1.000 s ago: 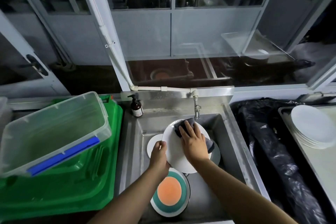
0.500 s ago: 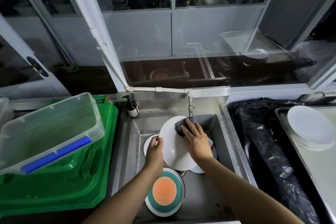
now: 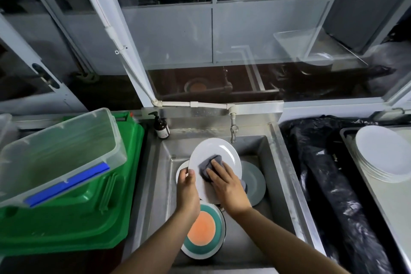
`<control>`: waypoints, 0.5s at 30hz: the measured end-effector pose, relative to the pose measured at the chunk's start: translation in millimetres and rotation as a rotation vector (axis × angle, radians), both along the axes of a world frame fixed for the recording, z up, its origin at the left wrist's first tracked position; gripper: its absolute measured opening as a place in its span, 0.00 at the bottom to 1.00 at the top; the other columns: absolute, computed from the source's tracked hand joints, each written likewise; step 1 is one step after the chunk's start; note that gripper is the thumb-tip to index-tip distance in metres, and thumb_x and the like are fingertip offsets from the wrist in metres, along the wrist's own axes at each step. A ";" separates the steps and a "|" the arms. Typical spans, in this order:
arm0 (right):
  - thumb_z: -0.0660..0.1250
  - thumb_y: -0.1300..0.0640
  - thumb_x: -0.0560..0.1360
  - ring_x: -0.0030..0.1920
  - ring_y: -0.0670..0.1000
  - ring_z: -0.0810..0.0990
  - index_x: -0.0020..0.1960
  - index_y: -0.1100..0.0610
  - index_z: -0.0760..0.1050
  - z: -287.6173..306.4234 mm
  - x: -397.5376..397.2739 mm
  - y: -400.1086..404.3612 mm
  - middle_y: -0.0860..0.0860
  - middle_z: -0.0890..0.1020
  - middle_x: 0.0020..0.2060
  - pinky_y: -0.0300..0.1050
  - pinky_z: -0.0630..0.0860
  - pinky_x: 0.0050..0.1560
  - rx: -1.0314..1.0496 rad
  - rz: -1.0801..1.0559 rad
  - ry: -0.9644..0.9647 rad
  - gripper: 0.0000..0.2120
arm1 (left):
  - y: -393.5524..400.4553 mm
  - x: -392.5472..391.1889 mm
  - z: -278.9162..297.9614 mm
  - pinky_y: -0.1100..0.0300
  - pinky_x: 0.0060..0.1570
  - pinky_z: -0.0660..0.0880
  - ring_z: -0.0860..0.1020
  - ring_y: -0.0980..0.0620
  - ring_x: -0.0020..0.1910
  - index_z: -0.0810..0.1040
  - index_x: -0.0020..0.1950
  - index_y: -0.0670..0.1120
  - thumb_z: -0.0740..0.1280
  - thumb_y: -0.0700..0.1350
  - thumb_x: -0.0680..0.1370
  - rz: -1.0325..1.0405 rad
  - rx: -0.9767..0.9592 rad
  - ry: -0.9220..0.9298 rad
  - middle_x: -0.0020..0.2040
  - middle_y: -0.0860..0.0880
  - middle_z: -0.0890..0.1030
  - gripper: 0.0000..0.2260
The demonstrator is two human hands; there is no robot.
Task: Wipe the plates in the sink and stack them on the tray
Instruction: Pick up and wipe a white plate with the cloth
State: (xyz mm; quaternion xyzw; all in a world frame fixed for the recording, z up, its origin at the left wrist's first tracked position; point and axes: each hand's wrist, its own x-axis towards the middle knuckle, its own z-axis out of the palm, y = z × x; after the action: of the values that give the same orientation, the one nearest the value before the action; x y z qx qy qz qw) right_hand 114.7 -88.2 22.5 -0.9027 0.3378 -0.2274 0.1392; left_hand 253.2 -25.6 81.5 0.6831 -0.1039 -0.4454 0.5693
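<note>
White plate (image 3: 219,151): left hand (image 3: 188,187) grips its rim, tilted over the sink (image 3: 275,176). Right hand (image 3: 224,182), fingers flat, presses grey cloth (image 3: 208,165) on its face. Best practice: steady rim, overlapping strokes edge to edge.

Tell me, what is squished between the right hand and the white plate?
A gray cloth. The head view shows the right hand pressing it flat against the white plate, while the left hand grips the plate's edge.

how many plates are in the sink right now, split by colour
white: 2, the plate held by the left hand and wiped with the cloth under the right hand, plus a white plate mostly hidden behind it
grey: 1, grey plate
orange and teal: 1, patterned plate
total: 4
</note>
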 end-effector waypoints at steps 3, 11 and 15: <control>0.68 0.60 0.79 0.73 0.62 0.69 0.72 0.53 0.73 0.2 -5.9 -6.6 0.53 0.69 0.74 0.58 0.72 0.68 0.142 -0.269 -0.053 0.22 | 5.7 -3.5 5.3 0.38 0.62 0.77 0.80 0.46 0.56 0.75 0.59 0.59 0.61 0.57 0.83 0.003 0.019 -0.028 0.58 0.53 0.81 0.08; 0.68 0.60 0.79 0.75 0.61 0.64 0.74 0.53 0.70 -3.0 12.0 36.9 0.51 0.65 0.77 0.54 0.63 0.75 0.052 0.082 -0.094 0.24 | -0.2 5.3 8.8 0.37 0.60 0.78 0.80 0.41 0.58 0.77 0.52 0.62 0.59 0.53 0.85 0.013 0.023 -0.019 0.57 0.48 0.81 0.09; 0.71 0.60 0.77 0.71 0.61 0.70 0.71 0.52 0.74 -2.3 -6.0 0.4 0.52 0.69 0.75 0.59 0.72 0.68 0.126 -0.162 -0.032 0.22 | 1.8 17.3 2.0 0.35 0.61 0.78 0.81 0.41 0.59 0.77 0.57 0.61 0.63 0.61 0.78 0.026 0.016 0.019 0.60 0.48 0.82 0.11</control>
State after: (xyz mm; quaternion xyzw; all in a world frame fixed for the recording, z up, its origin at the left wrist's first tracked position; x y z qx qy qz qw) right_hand 108.6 -87.7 20.2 -0.8581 0.4209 -0.2307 0.1824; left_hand 270.4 -23.9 83.5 0.6846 -0.0858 -0.4452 0.5707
